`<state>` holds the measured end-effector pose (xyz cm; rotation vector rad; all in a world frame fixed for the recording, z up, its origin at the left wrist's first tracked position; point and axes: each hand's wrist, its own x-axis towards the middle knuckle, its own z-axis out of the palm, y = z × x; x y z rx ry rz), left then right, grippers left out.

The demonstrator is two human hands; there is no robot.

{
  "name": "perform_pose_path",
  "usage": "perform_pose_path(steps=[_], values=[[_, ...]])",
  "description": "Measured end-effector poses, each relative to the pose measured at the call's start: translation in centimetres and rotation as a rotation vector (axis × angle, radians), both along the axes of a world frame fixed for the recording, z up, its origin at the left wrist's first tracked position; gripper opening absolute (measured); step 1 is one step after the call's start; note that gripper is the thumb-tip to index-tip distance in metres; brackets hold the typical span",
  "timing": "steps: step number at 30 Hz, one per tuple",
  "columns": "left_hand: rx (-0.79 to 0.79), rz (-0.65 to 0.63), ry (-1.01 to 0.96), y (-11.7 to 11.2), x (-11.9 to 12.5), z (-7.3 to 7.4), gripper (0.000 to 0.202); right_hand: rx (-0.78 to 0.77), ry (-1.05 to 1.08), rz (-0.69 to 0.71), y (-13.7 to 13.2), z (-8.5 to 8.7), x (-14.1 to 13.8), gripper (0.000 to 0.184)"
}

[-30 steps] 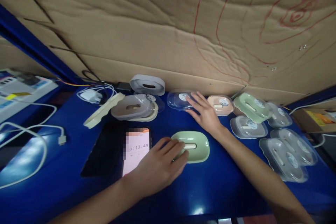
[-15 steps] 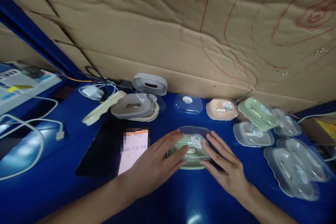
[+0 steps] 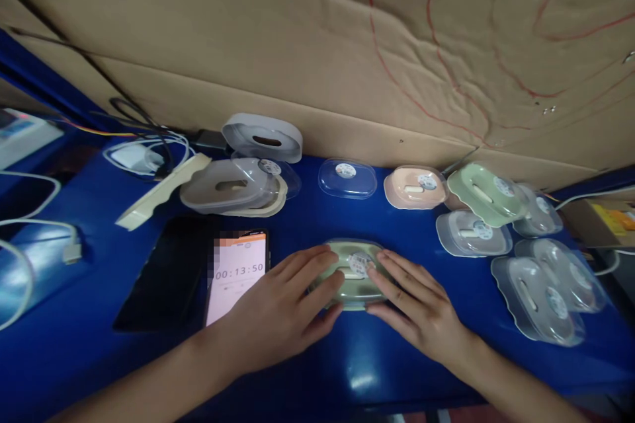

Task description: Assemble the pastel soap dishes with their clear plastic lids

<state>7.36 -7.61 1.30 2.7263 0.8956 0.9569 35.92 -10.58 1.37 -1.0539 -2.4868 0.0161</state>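
Observation:
In front of me on the blue table sits a green soap dish (image 3: 359,288) with a clear plastic lid (image 3: 322,277) over it. A white sticker (image 3: 361,265) marks the lid, and a slim pale bar shows beneath. My left hand (image 3: 302,297) holds the lid's left side, fingers curved over its edge and top. From the right, my right hand (image 3: 421,301) grips the opposite side, with fingertips near the sticker. The fingers cover both ends of the dish, so the fit of the rim there is hidden.
Behind lies a loose clear lid (image 3: 347,178). A pink dish (image 3: 415,188), a green dish (image 3: 489,195) and several grey dishes (image 3: 538,301) stand to the right. Grey and cream parts (image 3: 213,185), a phone (image 3: 238,277), a black slab (image 3: 159,277) and cables (image 3: 74,251) are left.
The clear lid has come toward me and now lines up over the green dish, where before it stuck out at the back. Both hands moved with it. My view has shifted slightly.

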Motion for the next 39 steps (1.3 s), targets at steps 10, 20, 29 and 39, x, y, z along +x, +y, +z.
perform_pose_path(steps=[10, 20, 29, 39], values=[[0.059, -0.018, 0.096, 0.0, -0.1, 0.0, 0.018, 0.05, -0.096, 0.146, 0.9, 0.4, 0.0, 0.052], [0.134, -0.017, 0.199, 0.1, -0.4, 0.0, 0.018, 0.037, -0.064, 0.134, 1.2, -0.2, 0.1, 0.052], [0.169, -0.018, 0.202, -0.3, -0.3, -0.1, 0.018, 0.022, -0.077, 0.15, 1.3, -0.6, 0.2, 0.044], [0.195, -0.017, 0.212, -0.3, -0.4, -0.5, 0.018, 0.031, -0.087, 0.173, 1.5, -0.8, 0.4, 0.044]])
